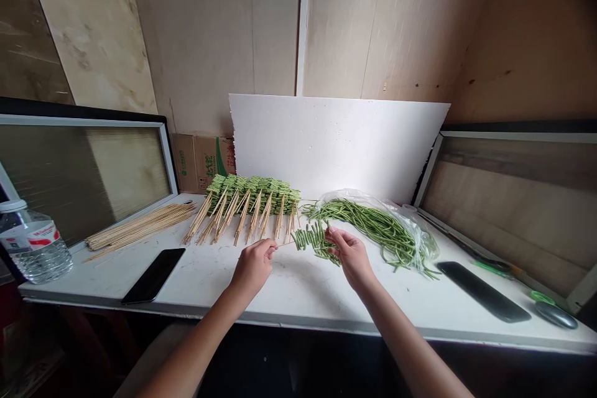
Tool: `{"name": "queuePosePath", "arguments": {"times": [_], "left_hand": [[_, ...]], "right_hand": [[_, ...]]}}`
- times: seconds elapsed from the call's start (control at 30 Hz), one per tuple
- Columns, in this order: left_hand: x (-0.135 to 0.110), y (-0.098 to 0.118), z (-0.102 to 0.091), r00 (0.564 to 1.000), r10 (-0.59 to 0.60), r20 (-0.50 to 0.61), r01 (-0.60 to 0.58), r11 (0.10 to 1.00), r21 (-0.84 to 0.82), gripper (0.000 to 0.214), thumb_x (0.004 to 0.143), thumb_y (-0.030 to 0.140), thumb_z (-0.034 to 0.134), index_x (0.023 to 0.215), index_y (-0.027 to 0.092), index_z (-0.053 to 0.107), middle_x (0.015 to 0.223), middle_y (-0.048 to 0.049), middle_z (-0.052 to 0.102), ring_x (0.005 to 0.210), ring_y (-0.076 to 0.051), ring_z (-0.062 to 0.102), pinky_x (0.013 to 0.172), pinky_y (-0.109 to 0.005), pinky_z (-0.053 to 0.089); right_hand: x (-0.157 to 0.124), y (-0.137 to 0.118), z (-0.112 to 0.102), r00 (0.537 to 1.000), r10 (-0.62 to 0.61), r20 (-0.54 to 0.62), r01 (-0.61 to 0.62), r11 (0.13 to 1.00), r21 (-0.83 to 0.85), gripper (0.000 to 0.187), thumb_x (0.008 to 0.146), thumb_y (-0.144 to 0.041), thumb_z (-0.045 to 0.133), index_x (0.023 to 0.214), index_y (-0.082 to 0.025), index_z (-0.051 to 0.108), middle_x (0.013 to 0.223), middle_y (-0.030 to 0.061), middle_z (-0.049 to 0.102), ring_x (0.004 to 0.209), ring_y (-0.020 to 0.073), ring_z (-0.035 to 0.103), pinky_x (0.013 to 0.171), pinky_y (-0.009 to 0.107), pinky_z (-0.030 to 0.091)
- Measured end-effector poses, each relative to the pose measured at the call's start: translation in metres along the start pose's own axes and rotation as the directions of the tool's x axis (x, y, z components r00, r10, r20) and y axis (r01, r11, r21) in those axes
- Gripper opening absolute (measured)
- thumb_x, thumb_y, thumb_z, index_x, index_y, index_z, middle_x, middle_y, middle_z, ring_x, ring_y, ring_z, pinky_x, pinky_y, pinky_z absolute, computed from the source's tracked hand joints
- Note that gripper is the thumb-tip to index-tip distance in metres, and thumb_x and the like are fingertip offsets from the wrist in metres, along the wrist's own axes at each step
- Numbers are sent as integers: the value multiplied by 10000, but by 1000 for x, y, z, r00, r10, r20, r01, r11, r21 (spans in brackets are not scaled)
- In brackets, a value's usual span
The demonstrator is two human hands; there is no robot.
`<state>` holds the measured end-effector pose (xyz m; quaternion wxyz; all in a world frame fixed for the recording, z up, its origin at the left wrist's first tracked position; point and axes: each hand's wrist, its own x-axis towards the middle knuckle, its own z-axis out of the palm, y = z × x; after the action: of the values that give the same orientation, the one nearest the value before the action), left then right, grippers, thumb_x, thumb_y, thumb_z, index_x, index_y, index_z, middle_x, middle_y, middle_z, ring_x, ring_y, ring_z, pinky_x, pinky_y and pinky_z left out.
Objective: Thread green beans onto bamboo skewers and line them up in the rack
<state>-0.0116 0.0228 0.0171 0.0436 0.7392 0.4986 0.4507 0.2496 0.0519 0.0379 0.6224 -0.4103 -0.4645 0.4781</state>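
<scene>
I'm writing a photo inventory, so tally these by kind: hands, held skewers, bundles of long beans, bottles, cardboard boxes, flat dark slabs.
Hands: 2
Held skewer: 1
Long bean bundle: 1
Bottle: 1
Cardboard box: 1
Flat dark slabs: 2
Total: 8

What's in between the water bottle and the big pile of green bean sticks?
In the head view, a bundle of bare wooden sticks lies between the water bottle and the skewered beans.
</scene>
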Motion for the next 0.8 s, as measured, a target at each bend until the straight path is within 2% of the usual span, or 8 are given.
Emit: {"name": "queuePosePath", "arguments": {"times": [0.13,0.33,0.43,0.53,0.8], "left_hand": [[-1,1,1,1000,9,2,-9,1000,10,402,749,-106,431,856,191,679,771,-18,684,712,-159,635,639,-222,454],[-2,2,5,1000,-1,18,1,1000,4,406,746,-98,415,866,185,681,770,-26,681,717,-162,640,645,-226,460],[-2,2,6,1000,-27,17,27,1000,-10,420,735,-104,409,870,185,683,777,-24,684,717,-158,641,654,-223,461],[-3,4,7,1000,-26,16,26,1000,-9,408,740,-103,416,865,184,678,768,-23,675,716,-156,634,659,-222,455],[-5,6,9,1000,-13,18,13,1000,-14,391,761,-96,413,843,185,673,723,-14,635,688,-150,603,644,-214,432]], "right_hand": [[0,5,1,998,-59,-22,58,997,-42,405,753,-583,825,891,-202,815,1012,102,782,1004,275,707,696,308,584],[-5,8,5,985,-158,-74,150,982,-113,466,768,-624,799,921,-184,806,989,93,774,690,189,674,694,343,565],[-9,11,9,973,-202,-111,188,973,-131,477,765,-627,799,933,-181,800,961,95,775,696,202,682,690,340,551],[-9,16,10,973,-185,-137,175,981,-85,470,752,-618,815,932,-185,791,969,91,773,727,216,704,705,340,550],[-8,25,11,988,-100,-116,104,994,26,445,734,-595,843,936,-202,791,1037,81,780,733,207,716,752,346,565]]}}
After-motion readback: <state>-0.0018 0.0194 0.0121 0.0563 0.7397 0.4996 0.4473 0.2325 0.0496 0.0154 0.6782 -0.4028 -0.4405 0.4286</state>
